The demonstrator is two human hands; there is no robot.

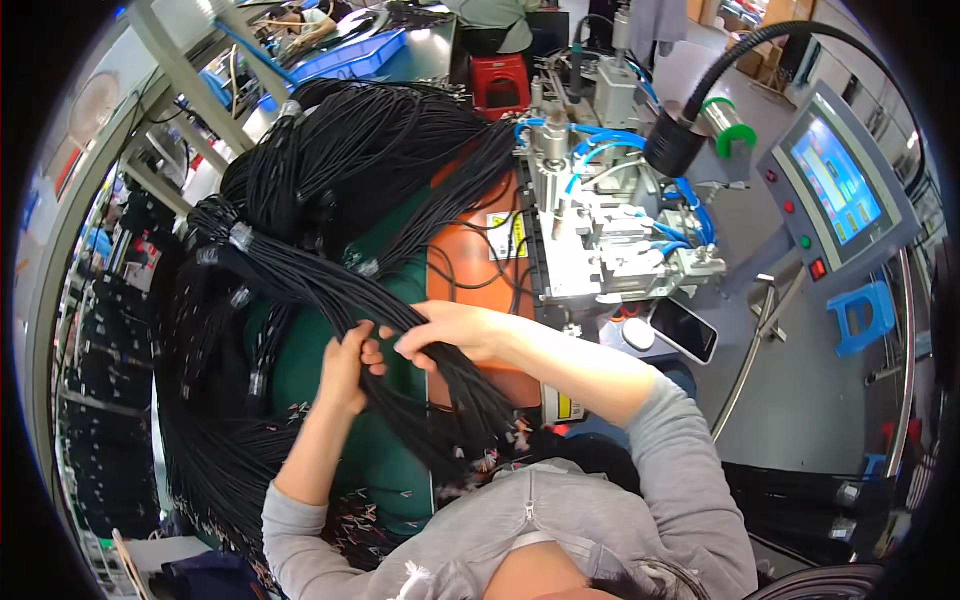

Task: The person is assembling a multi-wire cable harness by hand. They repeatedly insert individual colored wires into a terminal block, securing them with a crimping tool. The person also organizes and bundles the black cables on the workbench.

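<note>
The cables [325,283] I hold are plain black, their tips [518,436] specked white and reddish. My sleeves [680,440] are plain light grey. My table [302,362] is dark green and orange. I see bright blue tubes [610,137], a red stool [500,88], and a light blue stool [876,305].

The right hand [450,332] covers a stretch of the cable bundle [330,285], and the number of strands within the left hand [345,370] cannot be told. Wire ends [515,437] at the bundle's near end are blurred. The near edge cuts off the gray jacket [470,525]; the far edge cuts off a seated person [510,20]. Small marks on the right-hand screen [835,180] are too tiny to read. The red stool's [499,80] lower part is hidden.
</note>
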